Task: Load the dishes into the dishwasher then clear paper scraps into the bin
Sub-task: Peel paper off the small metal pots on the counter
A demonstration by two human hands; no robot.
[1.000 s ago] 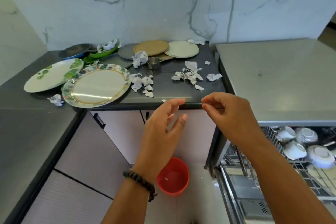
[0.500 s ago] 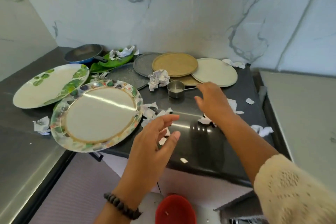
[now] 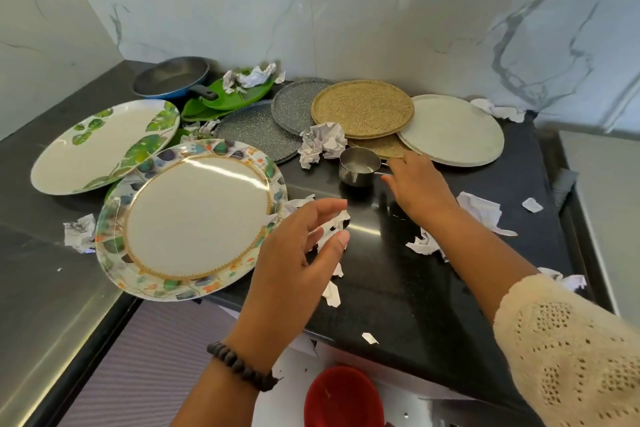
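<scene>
The right hand [image 3: 417, 189] reaches, fingers extended, to the handle of a steel measuring cup [image 3: 358, 166], which looks empty. The left hand [image 3: 298, 253] hovers, fingers loosely spread, over paper scraps [image 3: 332, 291] on the counter [image 3: 398, 288]. A red bin [image 3: 343, 395] below holds a few scraps.

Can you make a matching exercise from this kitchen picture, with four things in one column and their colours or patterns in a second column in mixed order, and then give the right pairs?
Things:
1. frying pan
2. bin
3. round tray nearest the wall
4. plate overhanging the counter edge

Colours or patterns:
A. red
B. white centre, flowered rim with a gold ring
C. blue outside, dark inside
D. tan, grainy surface

Pairs: 1-C, 2-A, 3-D, 4-B
</scene>
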